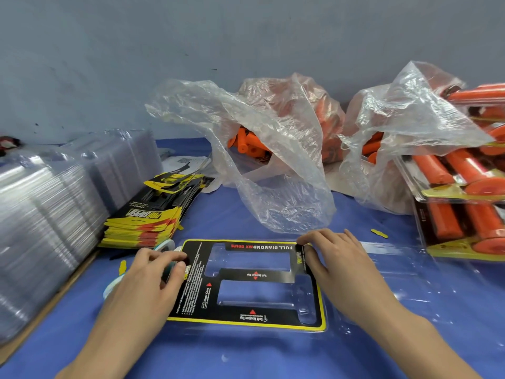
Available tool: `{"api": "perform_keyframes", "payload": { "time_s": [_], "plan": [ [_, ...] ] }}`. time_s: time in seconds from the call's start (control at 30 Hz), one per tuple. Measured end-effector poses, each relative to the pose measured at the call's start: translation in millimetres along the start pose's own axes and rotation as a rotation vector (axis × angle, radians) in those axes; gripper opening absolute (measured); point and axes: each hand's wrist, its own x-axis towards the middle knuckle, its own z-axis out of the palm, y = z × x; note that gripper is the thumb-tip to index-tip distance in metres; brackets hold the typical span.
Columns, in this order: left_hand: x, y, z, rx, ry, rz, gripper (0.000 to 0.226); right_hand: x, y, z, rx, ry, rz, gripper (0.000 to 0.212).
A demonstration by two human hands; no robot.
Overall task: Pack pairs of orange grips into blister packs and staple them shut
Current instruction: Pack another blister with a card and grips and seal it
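Left hand point(153, 277) pinches the insert card's point(254, 274) left edge and right hand point(336, 258) pinches its far right corner. The hands are apart with the card between them. The card lies on the clear blister pack point(396, 269) on the desk point(246, 356); can't tell through the glare if it's fully seated. Risk: an uneven push skews the card, its cutouts miss the cavities, and the grips won't seat. Orange grips point(243, 143) sit in a plastic bag point(273, 187) beyond the hands, untouched, none in the pack.
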Motion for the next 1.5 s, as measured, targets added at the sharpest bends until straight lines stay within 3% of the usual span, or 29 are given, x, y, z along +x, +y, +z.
{"api": "perform_keyframes", "payload": {
  "time_s": [0.4,0.63,0.8,1.0,1.13,1.5],
  "plan": [
    [-12,9,15,-0.041,-0.010,0.026,0.005,-7,11,-5,0.019,0.015,0.001,0.020],
    [-9,13,22,0.000,0.020,0.075,0.028,-12,17,-8,0.017,0.048,-0.004,0.019],
    [-3,20,19,-0.036,0.123,0.226,0.043,-13,19,-9,0.020,0.055,0.001,0.019],
    [-3,27,17,0.054,-0.076,0.420,0.061,-14,22,-10,0.018,0.061,-0.007,0.022],
    [-7,24,21,0.109,-0.154,0.408,0.069,-14,24,-10,0.014,0.071,-0.006,0.020],
    [-7,21,25,0.013,-0.169,0.398,0.052,-11,22,-12,0.002,0.071,-0.005,0.019]
  ]
}}
